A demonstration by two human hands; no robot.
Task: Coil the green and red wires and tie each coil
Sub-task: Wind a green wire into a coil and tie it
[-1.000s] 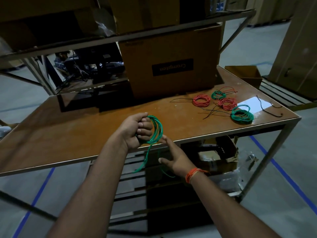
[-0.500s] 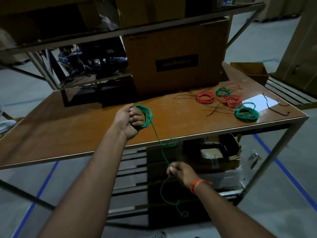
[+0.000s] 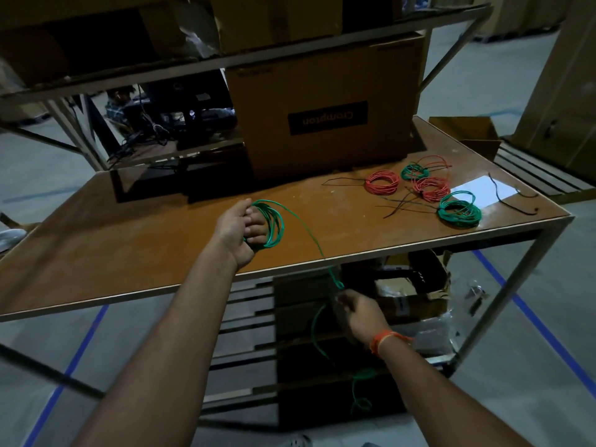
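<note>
Over the counter (image 3: 96, 253) front edge, the left hand (image 3: 238, 230) grips the green coil (image 3: 271, 224) while the right hand (image 3: 358, 312), now lower, pinches the green wire (image 3: 309, 233) taut again, ready for another loop.

A thin green wire (image 3: 272, 224) is partly wound into several loops, standing roughly upright above the near part of the table. From the top of the loops one strand arcs right and down past the table's near edge, then hangs in loose kinks toward the floor. On the far right of the table lie finished coils flat: a green coil (image 3: 459, 210) nearest, two red coils (image 3: 382, 182) (image 3: 431, 189) beyond, and a smaller green coil (image 3: 414, 171) farthest, with loose red wire (image 3: 433, 161) beside it.
</note>
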